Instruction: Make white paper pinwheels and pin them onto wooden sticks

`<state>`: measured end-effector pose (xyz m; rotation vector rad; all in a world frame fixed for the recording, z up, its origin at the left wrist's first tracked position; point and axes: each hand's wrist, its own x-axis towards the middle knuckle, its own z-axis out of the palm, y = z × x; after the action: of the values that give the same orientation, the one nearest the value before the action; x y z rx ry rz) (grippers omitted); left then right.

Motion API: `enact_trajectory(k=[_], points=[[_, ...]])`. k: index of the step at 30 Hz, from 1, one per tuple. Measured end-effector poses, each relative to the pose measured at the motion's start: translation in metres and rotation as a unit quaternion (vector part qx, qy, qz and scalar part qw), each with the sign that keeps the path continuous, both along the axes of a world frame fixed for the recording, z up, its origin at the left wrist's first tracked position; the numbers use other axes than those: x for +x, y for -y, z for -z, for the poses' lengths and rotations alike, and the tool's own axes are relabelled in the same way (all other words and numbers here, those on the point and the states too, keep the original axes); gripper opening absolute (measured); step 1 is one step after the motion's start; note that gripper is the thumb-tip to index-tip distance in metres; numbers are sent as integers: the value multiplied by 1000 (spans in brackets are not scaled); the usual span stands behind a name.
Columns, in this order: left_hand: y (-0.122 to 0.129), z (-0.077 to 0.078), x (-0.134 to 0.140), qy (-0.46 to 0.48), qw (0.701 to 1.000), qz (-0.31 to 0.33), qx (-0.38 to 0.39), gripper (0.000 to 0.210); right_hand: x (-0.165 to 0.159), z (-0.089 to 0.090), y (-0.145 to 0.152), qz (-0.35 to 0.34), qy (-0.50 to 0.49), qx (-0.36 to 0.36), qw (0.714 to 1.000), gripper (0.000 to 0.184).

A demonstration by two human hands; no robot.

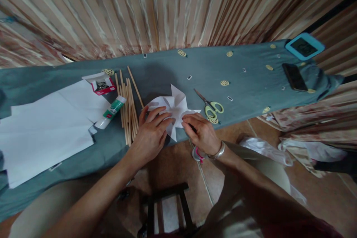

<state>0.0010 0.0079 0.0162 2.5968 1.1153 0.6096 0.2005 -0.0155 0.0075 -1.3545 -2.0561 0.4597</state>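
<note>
A white paper pinwheel point(180, 106) with pointed, folded blades lies near the front edge of the cloth-covered table. Over its left side my left hand point(152, 132) rests with fingers spread, the fingertips touching the paper. At the right edge of the paper, my right hand point(202, 132) is closed in a pinch; something dark shows between its fingers, too hidden to name. Scissors point(213, 108) with yellow-green handles lie just beyond the right hand. Left of the pinwheel is a bundle of wooden sticks point(128, 115), one stick point(135, 87) lying apart at an angle.
Large white paper sheets point(50, 126) cover the table's left side. On them are a glue stick point(111, 112) and an open red-and-white box point(102, 84) of small metal pieces. A phone point(294, 77) and a blue-framed digital display point(304, 46) lie far right. Curtains point(178, 11) hang behind.
</note>
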Motion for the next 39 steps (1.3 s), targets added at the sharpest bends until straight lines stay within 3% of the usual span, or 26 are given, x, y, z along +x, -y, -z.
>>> enact_trajectory(k=[14, 25, 39], points=[[6, 0, 1, 31, 999, 3, -7, 38, -7, -5, -17, 50, 149, -18, 987, 25], [10, 0, 4, 27, 999, 6, -30, 40, -9, 0, -21, 95, 44, -76, 992, 6], [16, 12, 10, 29, 999, 9, -10, 57, -9, -2, -22, 93, 28, -81, 992, 8]])
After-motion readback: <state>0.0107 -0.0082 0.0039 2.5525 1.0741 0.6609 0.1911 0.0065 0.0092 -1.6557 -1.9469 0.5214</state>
